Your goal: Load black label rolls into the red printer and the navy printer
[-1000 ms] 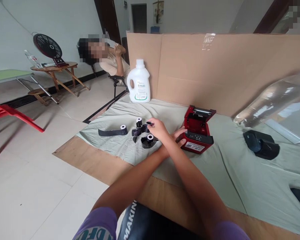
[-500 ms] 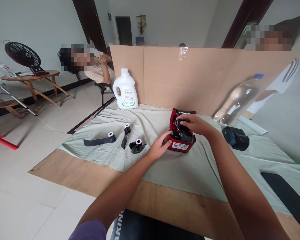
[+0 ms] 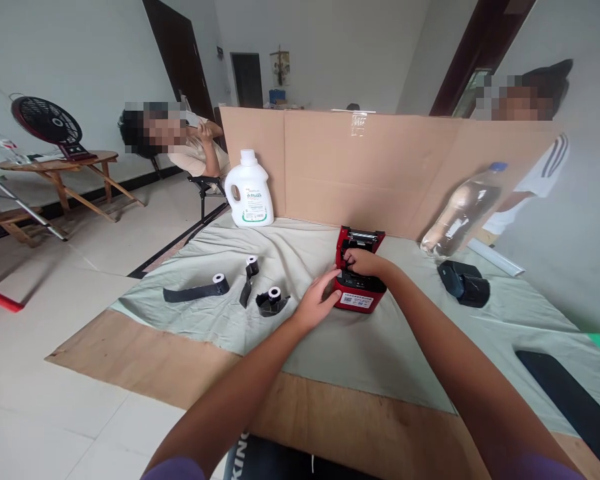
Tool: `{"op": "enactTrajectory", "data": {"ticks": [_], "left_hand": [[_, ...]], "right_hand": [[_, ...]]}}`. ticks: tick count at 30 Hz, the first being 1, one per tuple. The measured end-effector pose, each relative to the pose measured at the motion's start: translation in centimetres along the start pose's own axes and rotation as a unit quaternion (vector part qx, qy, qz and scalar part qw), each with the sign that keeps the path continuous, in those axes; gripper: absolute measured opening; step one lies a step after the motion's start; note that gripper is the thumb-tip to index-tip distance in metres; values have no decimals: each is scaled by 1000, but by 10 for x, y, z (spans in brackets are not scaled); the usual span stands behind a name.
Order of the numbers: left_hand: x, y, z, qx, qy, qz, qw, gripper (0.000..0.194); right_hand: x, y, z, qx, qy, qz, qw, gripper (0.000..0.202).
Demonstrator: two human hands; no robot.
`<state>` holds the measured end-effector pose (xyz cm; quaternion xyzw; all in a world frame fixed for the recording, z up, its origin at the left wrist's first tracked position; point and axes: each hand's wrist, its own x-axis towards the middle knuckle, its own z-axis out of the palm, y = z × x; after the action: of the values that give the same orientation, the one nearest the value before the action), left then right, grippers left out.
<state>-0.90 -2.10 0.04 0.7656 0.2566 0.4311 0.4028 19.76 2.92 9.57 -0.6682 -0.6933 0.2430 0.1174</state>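
Observation:
A red thermal printer (image 3: 365,301) stands on the cloth with its lid tipped up and back, a white label on its front. My left hand (image 3: 318,301) rests against the printer's left side, fingers and thumb spread. My right hand (image 3: 364,262) reaches into the open printer with its fingers curled; the fingertips and whatever they hold are hidden. Left of the hands lie three black paper rolls: one unrolled flat (image 3: 197,292), one with a short trailing strip (image 3: 250,277) and one with its strip curled around it (image 3: 274,301).
A white detergent jug (image 3: 250,193) and a clear plastic bottle (image 3: 463,210) stand before a cardboard screen (image 3: 360,167). On the right lie a black device (image 3: 464,284), a white tube (image 3: 495,257) and a dark flat slab (image 3: 570,400). Two people sit beyond the screen.
My right hand has gone deeper into the printer, and the black roll it was at no longer shows. My left hand stays at the printer's side. The camera view has shifted slightly.

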Motion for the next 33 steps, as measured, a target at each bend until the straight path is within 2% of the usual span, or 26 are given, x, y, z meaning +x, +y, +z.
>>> {"op": "enactTrajectory", "data": {"ticks": [2, 4, 5, 7, 9, 10, 11, 13, 16, 21, 22, 23, 25, 26, 28, 29, 31, 33], "left_hand": [[-1, 0, 0, 20, 3, 8, 1000, 51], [-2, 1, -1, 42, 10, 20, 999, 51], [-1, 3, -1, 55, 16, 28, 998, 50], [2, 8, -2, 88, 26, 48, 995, 50], [10, 18, -2, 130, 27, 66, 989, 51], [15, 23, -1, 153, 22, 71, 985, 53], [21, 30, 0, 176, 11, 75, 981, 53], [34, 41, 2, 218, -25, 85, 972, 48], [45, 53, 4, 269, -69, 131, 952, 28], [33, 51, 2, 330, -34, 207, 920, 26], [31, 49, 2, 331, -30, 211, 919, 26], [30, 47, 2, 323, -23, 206, 924, 27], [34, 42, 2, 269, 20, 155, 950, 29], [39, 39, 3, 222, 55, 105, 968, 31], [51, 34, 4, 90, 117, -47, 988, 40], [58, 32, 5, 13, 129, -134, 982, 46], [68, 29, 6, -122, 113, -277, 946, 59], [73, 27, 6, -206, 80, -328, 919, 65]], "right_hand": [[-8, 1, -1, 28, 14, -8, 999, 27], [-23, 6, -5, 78, 55, -35, 995, 15], [-32, 11, -7, 108, 100, -42, 988, 8], [-45, 23, -12, 155, 250, -31, 955, 18], [-49, 35, -14, 194, 405, -4, 893, 23], [-47, 40, -15, 222, 447, 0, 867, 24], [-43, 44, -14, 257, 455, -6, 853, 29], [-34, 47, -12, 335, 405, -36, 850, 40], [-30, 48, -6, 390, 351, -76, 848, 37], [-58, 51, 25, 374, 372, -87, 845, 16], [-64, 52, 33, 389, 370, -85, 840, 14], [-67, 53, 40, 417, 362, -81, 830, 20], [-70, 55, 54, 489, 337, -64, 802, 42], [-70, 56, 59, 522, 325, -53, 787, 50], [-67, 57, 65, 568, 303, -35, 764, 58], [-65, 58, 66, 584, 295, -27, 756, 60], [-63, 58, 68, 608, 277, -17, 744, 61], [-63, 57, 67, 615, 265, -23, 742, 60]]}}
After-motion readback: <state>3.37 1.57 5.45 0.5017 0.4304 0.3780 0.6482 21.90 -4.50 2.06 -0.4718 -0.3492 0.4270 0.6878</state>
